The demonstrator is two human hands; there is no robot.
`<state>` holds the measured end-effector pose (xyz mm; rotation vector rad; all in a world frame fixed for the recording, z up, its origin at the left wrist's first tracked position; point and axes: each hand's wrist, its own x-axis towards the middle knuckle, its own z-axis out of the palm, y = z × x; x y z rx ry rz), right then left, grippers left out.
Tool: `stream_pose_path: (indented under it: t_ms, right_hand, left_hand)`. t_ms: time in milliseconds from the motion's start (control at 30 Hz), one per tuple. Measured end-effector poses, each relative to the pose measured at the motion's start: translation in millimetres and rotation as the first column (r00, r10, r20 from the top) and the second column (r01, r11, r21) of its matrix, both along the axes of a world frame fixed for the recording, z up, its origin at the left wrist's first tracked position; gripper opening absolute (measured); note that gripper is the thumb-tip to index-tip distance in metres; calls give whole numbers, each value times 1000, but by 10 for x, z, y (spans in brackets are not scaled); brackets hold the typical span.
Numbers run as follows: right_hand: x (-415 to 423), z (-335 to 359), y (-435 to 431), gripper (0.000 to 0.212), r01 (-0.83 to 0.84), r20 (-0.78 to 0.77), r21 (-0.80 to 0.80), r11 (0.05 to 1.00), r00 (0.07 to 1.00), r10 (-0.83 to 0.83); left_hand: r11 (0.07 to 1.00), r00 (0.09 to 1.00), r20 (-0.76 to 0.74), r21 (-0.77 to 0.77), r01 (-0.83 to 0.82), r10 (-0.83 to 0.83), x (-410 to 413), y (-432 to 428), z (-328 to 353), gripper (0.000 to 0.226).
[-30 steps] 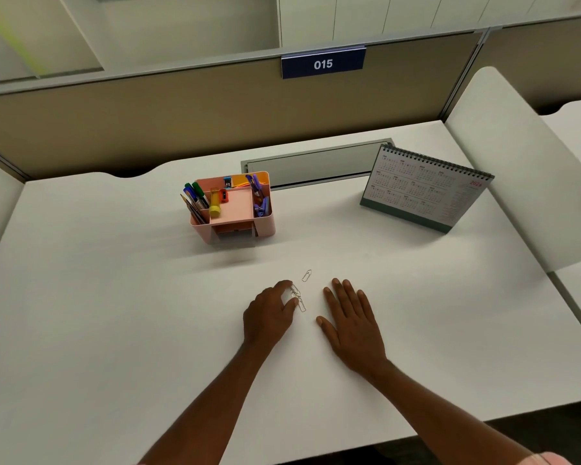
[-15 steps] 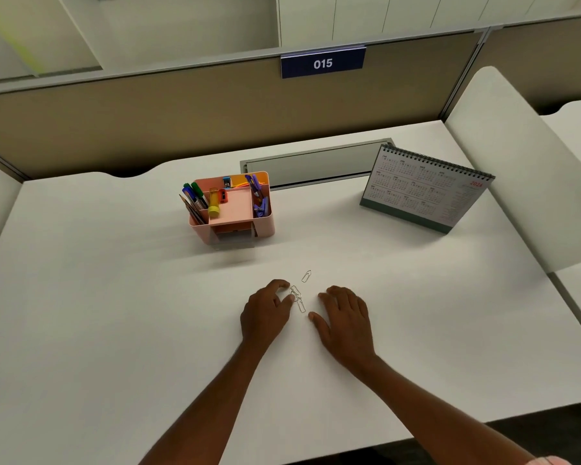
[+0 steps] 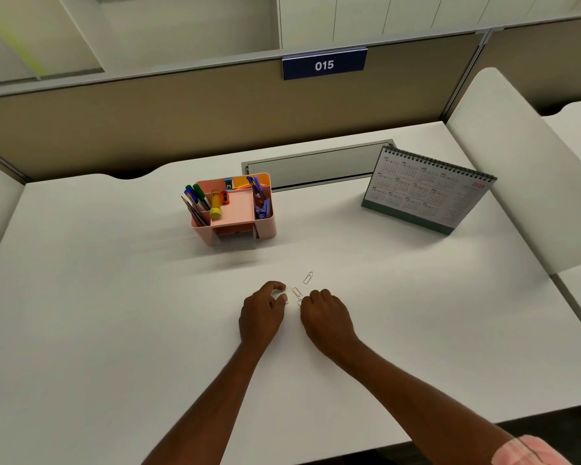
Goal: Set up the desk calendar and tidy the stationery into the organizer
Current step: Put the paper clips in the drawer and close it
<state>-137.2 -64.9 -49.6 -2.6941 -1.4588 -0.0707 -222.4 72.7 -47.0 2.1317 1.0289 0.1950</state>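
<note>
Could not tell whether the left hand [image 3: 261, 318] pinched a paper clip [image 3: 285, 298] inside its curled fingers [image 3: 277, 285] or only touched it, nor whether the right hand [image 3: 327, 318], tips tucked out of sight, gripped the second paper clip [image 3: 299, 302] half hidden at its knuckles. Read nothing on the calendar [image 3: 423, 189] beyond a red 2024, and could not name the small bits at the back of the organizer [image 3: 266, 226]. Lost the table's [image 3: 114, 330] near left corner and most of a pink sleeve [image 3: 530, 451] past the view's edges.

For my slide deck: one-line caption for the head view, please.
Left hand pinches one of the loose paper clips on the desk, right hand beside it; stocked organizer and standing calendar behind.
</note>
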Motion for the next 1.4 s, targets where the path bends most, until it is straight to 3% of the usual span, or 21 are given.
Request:
stream_pose_path:
  t_ms: [200,367,467,567,700,800,1000,1167,1267,1400]
  right_hand:
    - [-3,-38,-8,26,-113,80,-141,984,989,125]
    - [3,1,19,28,-101,136,-192,976,982,129]
    - [47,-10,58,14,-97,128,-139,986,985,115]
    - [96,-20,37,15,-62,77,-38,997,995,65]
    - [160,-48,-67,20,130,-110,41,991,986,-125]
    - [211,-28,-114,3,240,-248,82,967,945,-213]
    - [185,89,109,18,134,-301,69,989,948,-107]
    - [69,152,330,13,101,-245,-90,991,962,-120]
    - [33,200,399,35,109,-180,-124,986,975,-130]
    - [-1,245,416,40,64,-132,-159,985,988,-85]
  left_hand:
    - [997,997,4,19,73,-73,-24,-11,16,22]
    - [979,982,13,80,185,-187,-38,-30,2,23]
    - [966,973,-29,117,230,-228,-5,-54,27,21]
    - [964,970,-45,114,241,-237,30,-51,42,18]
    - [959,968,-18,129,252,-252,31,-35,67,11]
    - [977,983,46,125,172,-179,-2,34,139,6]
    - [977,950,257,65,-201,179,1,422,500,7]
    - [914,906,200,89,-396,374,155,768,734,20]
    - [902,906,157,126,-413,393,247,918,766,22]
    - [899,916,80,174,-402,394,352,1036,749,21]
